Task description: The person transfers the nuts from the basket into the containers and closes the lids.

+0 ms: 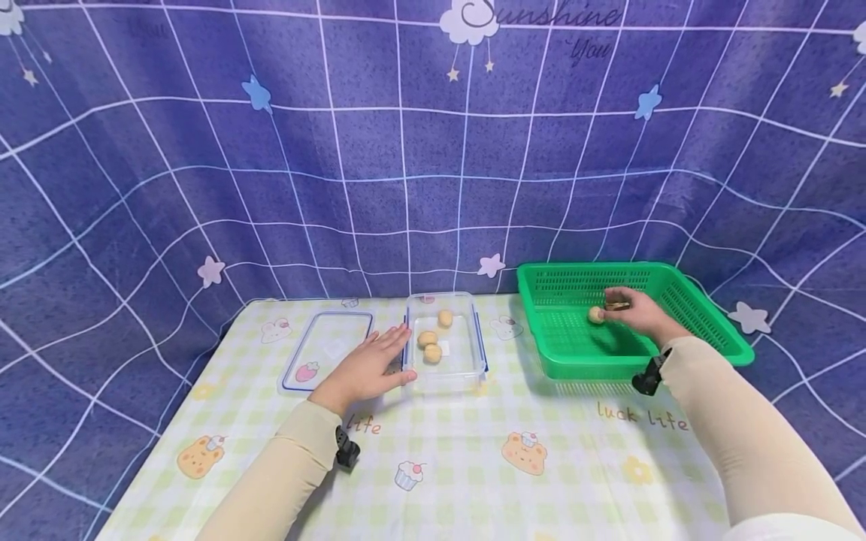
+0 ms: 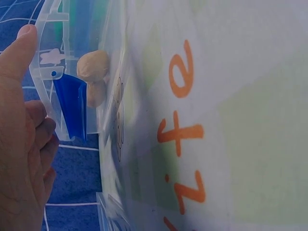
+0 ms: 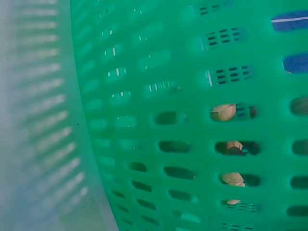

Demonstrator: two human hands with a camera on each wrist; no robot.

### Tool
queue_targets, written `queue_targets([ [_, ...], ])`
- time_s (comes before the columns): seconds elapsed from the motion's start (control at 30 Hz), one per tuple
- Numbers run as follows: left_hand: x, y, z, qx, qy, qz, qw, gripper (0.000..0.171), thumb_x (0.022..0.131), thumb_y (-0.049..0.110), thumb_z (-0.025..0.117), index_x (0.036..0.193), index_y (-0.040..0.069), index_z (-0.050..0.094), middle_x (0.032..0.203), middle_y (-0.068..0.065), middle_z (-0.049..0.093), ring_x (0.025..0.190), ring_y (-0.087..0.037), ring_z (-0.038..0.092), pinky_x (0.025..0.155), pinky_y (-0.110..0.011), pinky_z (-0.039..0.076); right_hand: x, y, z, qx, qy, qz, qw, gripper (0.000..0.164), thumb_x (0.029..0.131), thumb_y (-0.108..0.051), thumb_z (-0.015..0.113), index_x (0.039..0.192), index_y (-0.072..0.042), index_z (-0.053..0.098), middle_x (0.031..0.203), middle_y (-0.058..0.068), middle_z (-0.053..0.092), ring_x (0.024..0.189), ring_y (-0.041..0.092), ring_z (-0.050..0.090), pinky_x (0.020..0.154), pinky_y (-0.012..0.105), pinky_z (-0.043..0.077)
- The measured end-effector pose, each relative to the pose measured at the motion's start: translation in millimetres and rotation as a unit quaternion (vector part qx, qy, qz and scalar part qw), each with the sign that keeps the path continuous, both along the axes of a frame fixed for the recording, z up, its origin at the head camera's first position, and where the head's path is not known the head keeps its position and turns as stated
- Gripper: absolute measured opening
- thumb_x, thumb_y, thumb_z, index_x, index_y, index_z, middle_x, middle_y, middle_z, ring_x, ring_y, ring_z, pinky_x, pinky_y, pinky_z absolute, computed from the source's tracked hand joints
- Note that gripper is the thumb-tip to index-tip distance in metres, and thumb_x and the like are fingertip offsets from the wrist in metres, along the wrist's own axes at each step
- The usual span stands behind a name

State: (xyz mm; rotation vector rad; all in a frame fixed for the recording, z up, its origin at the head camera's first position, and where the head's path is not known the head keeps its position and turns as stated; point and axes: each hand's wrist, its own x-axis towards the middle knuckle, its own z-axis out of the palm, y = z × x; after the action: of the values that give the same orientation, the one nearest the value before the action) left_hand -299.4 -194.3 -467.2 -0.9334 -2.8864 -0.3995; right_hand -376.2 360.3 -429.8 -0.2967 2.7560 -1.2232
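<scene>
Reaching into the green basket (image 1: pixel 551 368), the right hand (image 1: pixel 637 312) meets a walnut (image 1: pixel 594 315), its grip unclear. Spread wide, the left hand (image 1: pixel 365 370) touches the clip-lock box (image 1: pixel 467 342) beside a lid (image 1: pixel 330 336).

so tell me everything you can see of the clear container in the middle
The clear container is a rectangular, see-through box, plastic by its look, with rounded corners and blue latches on its left and right sides. It sits upright and uncovered on the checked tablecloth, with three tan, nut-like pieces inside, two close together and one farther back. The left hand is at its left side, apparently touching it with thumb and fingers.
</scene>
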Motion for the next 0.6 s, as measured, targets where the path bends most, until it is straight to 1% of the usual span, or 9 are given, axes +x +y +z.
queue_targets([
  [0.2,-1.3,-0.2,-0.1,-0.008,0.004,0.001,1.0000,0.090,0.098,0.067,0.047,0.161,0.007,0.024,0.166,-0.012,0.024,0.152,-0.029,0.023,0.123,-0.054,0.018,-2.7,3.3,-3.7,0.014,0.009,0.012,1.000,0.069,0.100,-0.021,0.066,0.152,0.010,0.032,0.147,0.039,0.039,0.132,0.056,0.041,0.102,0.063,0.044],
  [0.23,-1.5,-0.2,-0.1,-0.009,0.004,0.001,0.9999,0.090,0.098,0.067,0.047,0.161,0.007,0.024,0.166,-0.012,0.023,0.152,-0.029,0.023,0.123,-0.054,0.018,-2.8,3.1,-3.7,0.010,0.005,0.014,1.000,0.069,0.100,-0.020,0.066,0.152,0.009,0.032,0.148,0.038,0.038,0.133,0.056,0.040,0.103,0.063,0.044],
  [0.33,-1.8,-0.2,-0.6,-0.011,0.003,0.002,0.9999,0.091,0.098,0.068,0.046,0.161,0.007,0.023,0.166,-0.011,0.023,0.152,-0.028,0.023,0.123,-0.054,0.018,-2.9,2.3,-3.8,0.007,-0.004,0.034,0.999,0.068,0.101,-0.015,0.064,0.153,0.010,0.028,0.150,0.040,0.035,0.136,0.057,0.036,0.105,0.064,0.042],
  [0.43,-1.3,0.0,-0.9,-0.010,0.002,0.003,0.9999,0.091,0.098,0.068,0.046,0.161,0.007,0.024,0.166,-0.011,0.022,0.152,-0.028,0.023,0.123,-0.053,0.017,-3.0,1.4,-5.2,0.002,-0.012,0.054,0.998,0.068,0.102,-0.010,0.061,0.154,0.013,0.022,0.152,0.042,0.029,0.139,0.058,0.030,0.107,0.065,0.040],
  [0.5,-0.6,0.3,-0.4,-0.010,0.004,0.002,0.9999,0.091,0.098,0.067,0.047,0.160,0.006,0.024,0.166,-0.011,0.023,0.152,-0.029,0.024,0.123,-0.053,0.017,-3.0,1.1,-6.1,0.010,-0.008,0.062,0.998,0.070,0.102,-0.009,0.061,0.154,0.014,0.020,0.151,0.043,0.028,0.139,0.059,0.030,0.106,0.065,0.040],
  [0.6,0.1,0.9,0.4,-0.010,0.003,0.002,0.9999,0.090,0.098,0.067,0.047,0.160,0.006,0.024,0.166,-0.011,0.023,0.152,-0.029,0.024,0.123,-0.053,0.017,-3.7,1.1,-7.0,0.031,0.004,0.067,0.997,0.072,0.101,-0.010,0.062,0.154,0.014,0.019,0.151,0.043,0.028,0.137,0.060,0.032,0.105,0.065,0.042],
])
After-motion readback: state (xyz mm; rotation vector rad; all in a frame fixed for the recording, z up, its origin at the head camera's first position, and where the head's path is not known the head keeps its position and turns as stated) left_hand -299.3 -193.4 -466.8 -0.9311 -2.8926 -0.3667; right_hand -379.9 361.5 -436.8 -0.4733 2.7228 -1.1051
